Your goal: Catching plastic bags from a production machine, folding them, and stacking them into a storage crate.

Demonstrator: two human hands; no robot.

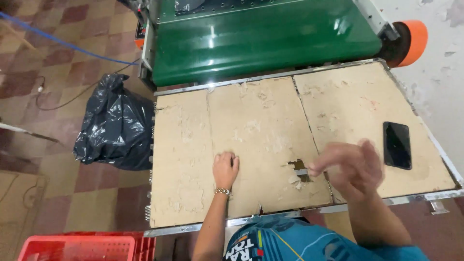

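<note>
The left hand (225,167) lay on the worn cardboard sheet (251,145) that covered the table (270,76), near its near edge and left of centre. Its fingers were curled under into a loose fist, knuckles down against the cardboard, with nothing held; a metal bracelet (222,192) circled the wrist. The right hand (349,166) hung just above the cardboard to the right, blurred, its fingers loosely bent and partly apart, empty as far as could be told. Between the two hands the cardboard was torn through in a small ragged hole (300,170). Just right of the right hand a black phone (397,145) lay flat. Beyond the far edge stood a green conveyor belt (266,41). On the floor to the left sat a black plastic bag (116,125), and nearer, a red crate (77,247).
</note>
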